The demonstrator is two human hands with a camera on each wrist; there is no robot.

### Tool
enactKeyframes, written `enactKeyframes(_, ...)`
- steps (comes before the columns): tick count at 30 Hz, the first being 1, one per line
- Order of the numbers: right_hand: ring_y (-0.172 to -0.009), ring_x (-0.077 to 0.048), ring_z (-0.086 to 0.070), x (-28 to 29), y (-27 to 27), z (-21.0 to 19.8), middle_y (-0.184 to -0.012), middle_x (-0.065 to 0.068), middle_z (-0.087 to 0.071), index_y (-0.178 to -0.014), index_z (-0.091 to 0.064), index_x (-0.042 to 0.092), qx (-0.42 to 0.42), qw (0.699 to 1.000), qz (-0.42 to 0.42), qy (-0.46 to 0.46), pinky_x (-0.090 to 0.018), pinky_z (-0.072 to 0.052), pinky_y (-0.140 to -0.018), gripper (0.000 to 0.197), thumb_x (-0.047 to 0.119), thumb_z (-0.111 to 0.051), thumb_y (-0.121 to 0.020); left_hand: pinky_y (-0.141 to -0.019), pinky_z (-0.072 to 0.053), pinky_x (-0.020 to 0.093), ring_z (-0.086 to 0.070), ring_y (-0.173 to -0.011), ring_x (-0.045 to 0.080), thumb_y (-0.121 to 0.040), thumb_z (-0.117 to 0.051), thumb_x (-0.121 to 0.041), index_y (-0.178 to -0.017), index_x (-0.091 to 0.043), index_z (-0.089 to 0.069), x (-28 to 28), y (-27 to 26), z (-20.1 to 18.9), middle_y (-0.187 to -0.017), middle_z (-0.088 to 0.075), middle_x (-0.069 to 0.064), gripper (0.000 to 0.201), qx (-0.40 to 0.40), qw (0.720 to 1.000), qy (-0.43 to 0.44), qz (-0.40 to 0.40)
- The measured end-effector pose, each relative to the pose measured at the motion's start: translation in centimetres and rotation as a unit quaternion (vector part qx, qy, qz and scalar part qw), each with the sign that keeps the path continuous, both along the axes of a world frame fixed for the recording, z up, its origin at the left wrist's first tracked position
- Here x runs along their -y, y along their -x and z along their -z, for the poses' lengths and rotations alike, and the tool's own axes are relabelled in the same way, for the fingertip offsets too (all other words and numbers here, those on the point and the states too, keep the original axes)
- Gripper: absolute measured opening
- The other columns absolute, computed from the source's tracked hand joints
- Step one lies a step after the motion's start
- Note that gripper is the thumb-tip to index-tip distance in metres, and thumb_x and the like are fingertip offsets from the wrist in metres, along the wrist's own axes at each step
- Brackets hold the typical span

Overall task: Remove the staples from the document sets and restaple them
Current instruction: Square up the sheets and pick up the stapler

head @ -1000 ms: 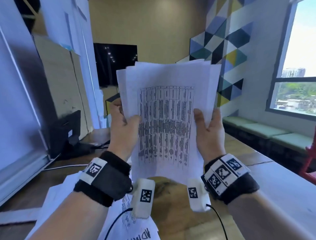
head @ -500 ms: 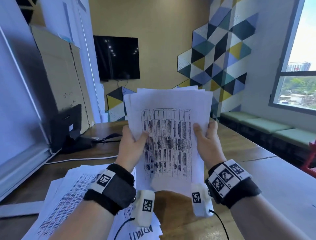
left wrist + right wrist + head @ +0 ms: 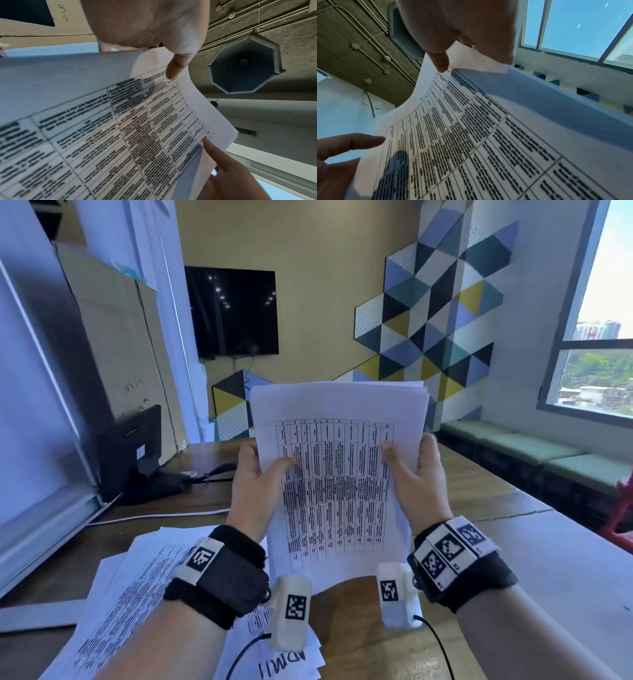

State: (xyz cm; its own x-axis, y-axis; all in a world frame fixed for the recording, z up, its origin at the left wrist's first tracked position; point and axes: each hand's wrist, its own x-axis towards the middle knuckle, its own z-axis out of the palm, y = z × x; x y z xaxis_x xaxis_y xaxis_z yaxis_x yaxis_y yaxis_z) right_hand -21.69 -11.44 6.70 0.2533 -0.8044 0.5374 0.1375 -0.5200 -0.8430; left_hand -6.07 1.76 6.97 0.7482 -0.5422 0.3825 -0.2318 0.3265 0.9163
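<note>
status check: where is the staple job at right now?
Done: cannot tell; no staple or stapler shows in any view. In hand: the left hand and right hand grip one sheaf of printed sheets upright above the wooden table, its top edges slightly fanned, so it looks unbound. Left: stapling this sheaf, plus the loose papers spread on the table.

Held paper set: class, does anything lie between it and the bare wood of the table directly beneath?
Nothing visible does. Both hands, left and right, hold the paper set upright above bare table. The loose paper pile lies off to the left.
</note>
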Motion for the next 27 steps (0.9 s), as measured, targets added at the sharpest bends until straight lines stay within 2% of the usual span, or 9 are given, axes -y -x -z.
enactKeyframes(4,-0.099,-0.022,-0.060,0.0,-0.2,-0.3,-0.113,-0.006,-0.059,-0.106,-0.041,0.029,-0.026,1.000,-0.006,-0.009,-0.038,-0.053,-0.082,0.019,0.036,-0.053,-0.093,-0.077,-0.047,0.025,-0.061,-0.097,0.010,-0.093,-0.058,-0.012,-0.110,-0.019,-0.048,0.1,-0.1,-0.4,-0.102,-0.064,-0.008,0.020,0.028,0.999,-0.029,-0.001)
enactKeyframes(7,-0.108,-0.026,-0.056,-0.2,-0.5,-0.5,-0.116,-0.005,-0.058,-0.102,-0.040,0.036,-0.046,0.999,-0.010,-0.023,-0.047,-0.049,-0.092,0.013,0.036,-0.050,-0.094,-0.087,-0.045,0.029,-0.059,-0.105,0.013,-0.098,-0.051,-0.017,-0.124,-0.020,-0.048,0.3,-0.1,-0.4,-0.114,-0.063,-0.004,0.026,0.102,0.991,-0.084,-0.006)
enactKeyframes(9,-0.107,-0.023,-0.058,-0.3,-0.4,-0.8,-0.116,-0.002,-0.059,-0.110,-0.036,0.033,-0.041,0.999,-0.009,-0.028,-0.045,-0.048,-0.095,0.023,0.032,-0.053,-0.094,-0.089,-0.042,0.027,-0.058,-0.107,0.014,-0.100,-0.047,-0.019,-0.128,-0.018,-0.046,0.2,-0.1,-0.7,-0.117,-0.061,-0.004,0.028,0.140,0.985,-0.097,-0.017)
enactKeyframes(12,-0.103,-0.016,-0.057,0.1,0.6,-1.7,-0.119,0.003,-0.052,-0.129,-0.030,0.029,-0.053,0.998,0.007,-0.021,-0.036,-0.048,-0.091,0.053,0.022,-0.063,-0.088,-0.072,-0.041,0.011,-0.056,-0.089,0.001,-0.101,-0.046,-0.017,-0.121,-0.020,-0.044,-0.3,-0.3,-1.9,-0.101,-0.058,-0.013,0.020,0.179,0.979,-0.084,-0.054)
enactKeyframes(14,-0.108,-0.016,-0.053,1.1,1.5,-1.7,-0.124,0.001,-0.048,-0.137,-0.028,0.028,-0.129,0.991,0.035,-0.026,-0.032,-0.044,-0.089,0.071,0.020,-0.069,-0.081,-0.061,-0.040,0.006,-0.052,-0.077,-0.005,-0.100,-0.047,-0.017,-0.116,-0.017,-0.046,-0.7,-0.8,-2.6,-0.095,-0.059,-0.011,0.016,0.200,0.973,-0.069,-0.093)
enactKeyframes(16,-0.110,-0.018,-0.051,2.4,2.6,-1.4,-0.126,-0.002,-0.049,-0.134,-0.034,0.028,-0.223,0.973,0.029,-0.044,-0.031,-0.043,-0.086,0.071,0.026,-0.074,-0.076,-0.059,-0.043,0.011,-0.055,-0.070,-0.001,-0.099,-0.049,-0.016,-0.114,-0.013,-0.048,-1.3,-1.3,-2.9,-0.099,-0.063,-0.001,0.016,0.193,0.971,-0.050,-0.129)
enactKeyframes(19,-0.100,-0.019,-0.052,4.2,4.0,0.2,-0.123,-0.004,-0.052,-0.131,-0.039,0.022,-0.418,0.906,0.003,-0.058,-0.028,-0.043,-0.074,0.065,0.038,-0.072,-0.078,-0.073,-0.045,0.021,-0.060,-0.083,0.013,-0.098,-0.052,-0.015,-0.118,-0.010,-0.049,-1.7,-1.9,-2.6,-0.106,-0.063,0.003,0.020,0.178,0.972,-0.042,-0.145)
enactKeyframes(22,-0.103,-0.021,-0.053,6.1,4.7,2.5,-0.130,-0.007,-0.049,-0.132,-0.042,0.018,-0.600,0.798,0.032,-0.036,-0.028,-0.046,-0.085,0.067,0.041,-0.072,-0.076,-0.083,-0.047,0.028,-0.060,-0.095,0.016,-0.098,-0.052,-0.015,-0.119,-0.010,-0.052,-1.7,-2.3,-1.5,-0.108,-0.061,0.001,0.021,0.168,0.976,-0.052,-0.128)
enactKeyframes(27,-0.112,-0.021,-0.058,8.1,4.5,5.3,-0.127,-0.005,-0.055,-0.132,-0.044,0.013,-0.728,0.680,0.081,-0.026,-0.029,-0.050,-0.091,0.065,0.037,-0.070,-0.078,-0.098,-0.047,0.037,-0.063,-0.108,0.022,-0.098,-0.053,-0.015,-0.120,-0.013,-0.052,-1.3,-2.8,0.8,-0.117,-0.065,0.006,0.022,0.144,0.983,-0.068,-0.086)
